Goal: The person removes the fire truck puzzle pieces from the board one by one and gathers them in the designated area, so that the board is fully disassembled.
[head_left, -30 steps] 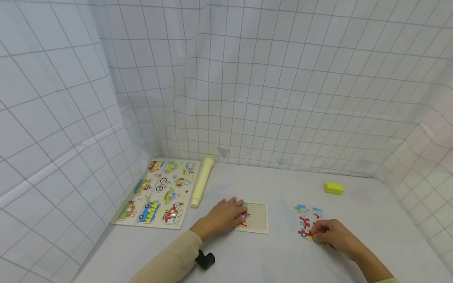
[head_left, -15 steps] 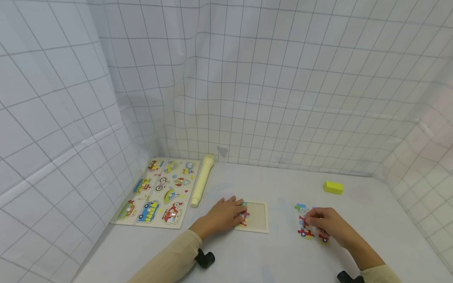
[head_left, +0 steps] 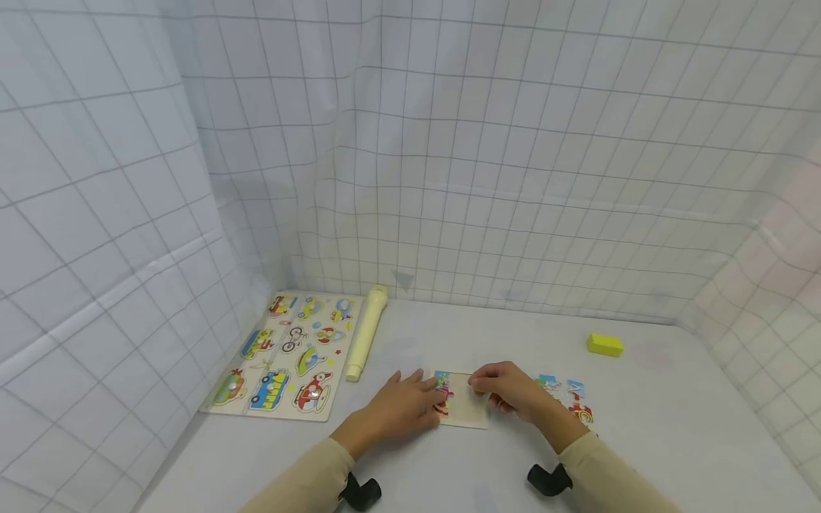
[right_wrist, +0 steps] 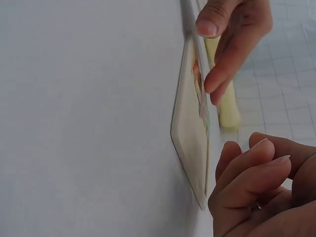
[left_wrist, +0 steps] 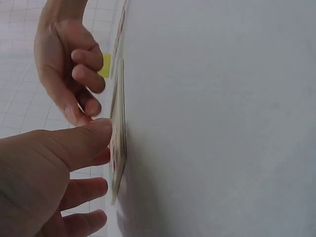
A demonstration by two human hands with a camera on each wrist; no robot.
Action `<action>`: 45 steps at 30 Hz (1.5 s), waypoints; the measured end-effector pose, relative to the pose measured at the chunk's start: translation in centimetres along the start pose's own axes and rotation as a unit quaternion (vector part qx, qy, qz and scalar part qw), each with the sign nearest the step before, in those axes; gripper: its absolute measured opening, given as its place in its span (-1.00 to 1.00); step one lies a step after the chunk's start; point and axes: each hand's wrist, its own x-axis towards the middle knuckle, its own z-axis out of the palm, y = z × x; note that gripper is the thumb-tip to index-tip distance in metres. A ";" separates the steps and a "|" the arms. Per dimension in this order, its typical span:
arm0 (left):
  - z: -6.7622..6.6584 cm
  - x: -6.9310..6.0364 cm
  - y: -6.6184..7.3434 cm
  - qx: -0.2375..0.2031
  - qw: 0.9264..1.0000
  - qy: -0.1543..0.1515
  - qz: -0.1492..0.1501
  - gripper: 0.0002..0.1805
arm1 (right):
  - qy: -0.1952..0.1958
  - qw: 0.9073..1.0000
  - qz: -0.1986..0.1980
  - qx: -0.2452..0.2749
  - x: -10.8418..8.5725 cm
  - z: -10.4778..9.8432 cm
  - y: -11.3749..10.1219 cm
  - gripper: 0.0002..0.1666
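Note:
My left hand rests with its fingers spread on the left side of a shallow wooden puzzle tray. Fitted jigsaw pieces in blue, green and red show along that side, partly beneath the fingers. Over the tray's right part, my right hand has its thumb and index finger brought together on a small jigsaw piece, nearly all hidden by the fingertips. In the left wrist view the right hand hangs just above the tray. Loose jigsaw pieces lie to the right, partly behind the right forearm.
A board with vehicle pictures lies at the left, with a pale yellow cylinder along its right edge. A yellow block sits at the back right. Gridded curtains surround the table's back and sides.
My right hand has gone from the loose pieces leftward to over the tray, after pinching at a piece there. The left hand has stayed on the tray.

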 end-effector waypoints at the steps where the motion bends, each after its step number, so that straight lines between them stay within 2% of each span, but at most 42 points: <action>1: 0.0 -0.2 0.1 0.008 1.000 -0.002 0.002 -0.54 | -0.004 1.000 0.001 0.005 0.5 0.6 -0.1 -0.67; 5: -0.1 -0.7 0.8 0.036 0.999 -0.006 0.000 -0.51 | -0.014 1.000 0.004 0.021 1.8 2.5 -0.5 -0.70; 12: -0.4 -1.3 1.7 0.037 0.999 -0.012 0.008 -0.48 | -0.008 1.000 -0.002 0.023 2.5 3.8 -0.6 -0.72; 21: -0.8 -1.4 1.7 0.008 1.000 -0.028 0.008 -0.47 | 0.001 1.000 0.000 0.022 3.3 4.1 -0.7 -0.87; 26: -0.8 -1.4 1.6 0.007 0.999 -0.029 0.012 -0.46 | 0.006 1.000 -0.003 0.018 3.5 4.3 -1.0 -0.91; 38: -0.6 -1.3 1.5 -0.004 1.000 -0.028 0.010 -0.47 | 0.021 0.998 -0.009 -0.059 3.9 4.6 -1.0 -0.91; 45: -0.5 -1.4 1.5 -0.005 1.000 -0.028 0.013 -0.46 | 0.006 0.999 -0.028 -0.030 3.4 4.0 -0.9 -0.88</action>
